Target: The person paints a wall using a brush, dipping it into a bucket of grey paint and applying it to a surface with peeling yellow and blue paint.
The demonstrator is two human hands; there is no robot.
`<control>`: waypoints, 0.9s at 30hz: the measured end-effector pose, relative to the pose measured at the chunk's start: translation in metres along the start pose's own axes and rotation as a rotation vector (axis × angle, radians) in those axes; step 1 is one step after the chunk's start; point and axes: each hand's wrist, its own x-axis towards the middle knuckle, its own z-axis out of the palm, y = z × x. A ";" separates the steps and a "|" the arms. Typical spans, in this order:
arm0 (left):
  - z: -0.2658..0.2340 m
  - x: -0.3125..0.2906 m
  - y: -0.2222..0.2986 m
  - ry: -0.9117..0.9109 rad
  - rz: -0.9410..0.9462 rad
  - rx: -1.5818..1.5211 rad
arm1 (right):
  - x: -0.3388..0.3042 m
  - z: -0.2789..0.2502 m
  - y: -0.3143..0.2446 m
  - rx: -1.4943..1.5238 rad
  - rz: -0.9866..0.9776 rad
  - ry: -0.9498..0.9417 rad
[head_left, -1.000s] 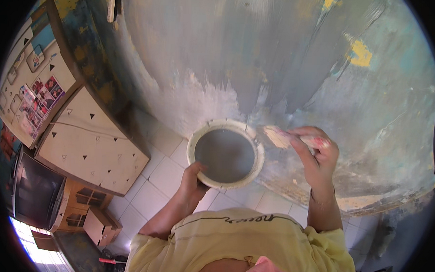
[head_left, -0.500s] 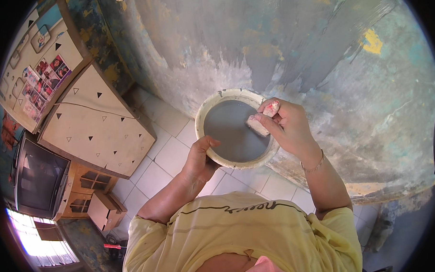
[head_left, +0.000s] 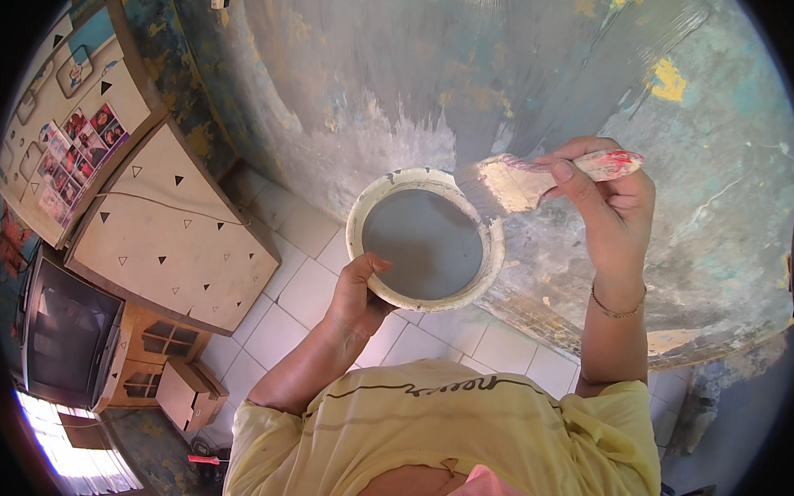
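My left hand [head_left: 357, 297] grips the near left rim of a round, cream-coloured bucket [head_left: 360, 213], thumb over the edge and fingers hidden beneath. Grey liquid paint [head_left: 428, 245] fills much of the bucket. In my right hand [head_left: 610, 199] is a paintbrush [head_left: 517, 184], its paint-spattered handle pinched between thumb and fingers. The brush lies sideways, and its grey-coated bristles point left over the bucket's far right rim. Whether the bristles touch the rim I cannot tell.
Ahead stands a wall [head_left: 403, 82] patched with grey, white, teal and yellow. On the left are a cream cabinet [head_left: 170, 231] with triangle marks, a television [head_left: 71, 328] and a cardboard box [head_left: 186, 394]. Pale tiles cover the floor [head_left: 299, 293].
My right hand has lifted the paintbrush out of the bucket and moved it right, turning it sideways. The bucket, still in my left hand, has shifted slightly left.
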 end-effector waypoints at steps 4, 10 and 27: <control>0.007 0.000 0.002 -0.016 0.007 0.012 | 0.003 -0.002 -0.008 -0.011 -0.044 0.007; 0.009 0.006 0.001 -0.041 -0.001 0.007 | -0.004 -0.007 -0.016 -0.068 -0.099 0.034; 0.018 0.013 0.000 -0.063 -0.015 0.005 | -0.014 -0.015 -0.019 -0.068 -0.068 0.076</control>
